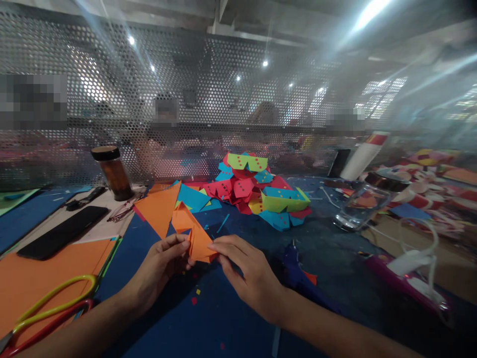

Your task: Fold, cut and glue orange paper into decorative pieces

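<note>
A folded orange paper piece point(199, 241) is held between both hands above the blue table point(164, 323). My left hand point(160, 263) pinches its left edge, thumb and fingers together. On the other side, my right hand point(248, 276) grips the lower right corner between thumb and fingers. Larger orange sheets point(158, 206) lie just behind it, beside blue paper point(193, 197). Farther back rises a pile of folded red, blue and green paper shapes with punched dots point(244, 186).
At left are scissors point(55, 298) on orange sheets point(55, 268), a black phone point(63, 232) and a brown jar point(114, 174). At right are a blue tool point(301, 273), a glass jar point(367, 201) and a purple glue gun point(410, 283). A perforated metal screen point(216, 99) stands behind.
</note>
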A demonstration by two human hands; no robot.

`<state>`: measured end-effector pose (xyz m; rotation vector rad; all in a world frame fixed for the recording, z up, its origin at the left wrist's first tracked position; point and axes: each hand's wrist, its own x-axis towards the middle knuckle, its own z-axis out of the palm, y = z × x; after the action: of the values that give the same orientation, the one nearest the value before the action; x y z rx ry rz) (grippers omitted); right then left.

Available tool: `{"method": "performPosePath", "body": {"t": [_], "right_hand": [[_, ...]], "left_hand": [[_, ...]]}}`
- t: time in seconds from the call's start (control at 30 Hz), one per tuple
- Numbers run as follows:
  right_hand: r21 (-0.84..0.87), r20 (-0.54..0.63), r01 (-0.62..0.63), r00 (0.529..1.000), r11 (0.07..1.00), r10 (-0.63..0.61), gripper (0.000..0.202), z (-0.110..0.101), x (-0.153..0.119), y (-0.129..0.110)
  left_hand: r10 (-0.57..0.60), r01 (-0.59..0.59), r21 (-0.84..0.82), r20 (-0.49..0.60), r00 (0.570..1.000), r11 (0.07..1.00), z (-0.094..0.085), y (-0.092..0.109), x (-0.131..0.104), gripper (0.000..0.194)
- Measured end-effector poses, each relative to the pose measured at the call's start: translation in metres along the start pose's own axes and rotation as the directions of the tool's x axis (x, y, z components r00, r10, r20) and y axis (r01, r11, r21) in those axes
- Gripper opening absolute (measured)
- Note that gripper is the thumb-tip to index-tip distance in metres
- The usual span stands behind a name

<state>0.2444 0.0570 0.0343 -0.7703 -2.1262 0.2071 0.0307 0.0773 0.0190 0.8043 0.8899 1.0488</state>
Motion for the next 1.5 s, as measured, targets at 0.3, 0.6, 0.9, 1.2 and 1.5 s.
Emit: {"method": "performPosePath", "body": {"t": [0.3,0.6,0.9,1.2,1.5], "right_hand": [[-0.023,-0.012,0.035,0.999,0.999,-0.036,0.030,-0.005,0.002,-0.003],[-0.209,-0.095,0.087,0.989,0.974,-0.109,0.022,-0.015,0.010,-0.003],[-0.356,0.010,0.052,0.999,0.933,-0.052,0.025,-0.011,0.007,-0.001],[-0.299,0.077,0.042,0.997,0.953,-0.020,0.016,-0.001,0.005,-0.001],[-0.243,0.050,0.020,0.999,0.970,-0.008,0.017,-0.002,0.006,-0.002]], "left_hand": [[-0.054,0.047,0.037,0.197,0.979,0.998,-0.002,-0.009,0.002,0.022],[-0.018,-0.005,0.119,0.193,0.981,0.993,0.003,-0.005,-0.005,0.030],[0.386,-0.357,0.439,0.026,0.922,0.825,0.004,0.006,-0.017,0.039],[0.492,-0.488,0.645,0.193,0.849,0.589,0.009,-0.002,-0.014,0.010],[0.372,-0.436,0.593,0.235,0.898,0.677,0.010,0.000,-0.015,0.014]]}}
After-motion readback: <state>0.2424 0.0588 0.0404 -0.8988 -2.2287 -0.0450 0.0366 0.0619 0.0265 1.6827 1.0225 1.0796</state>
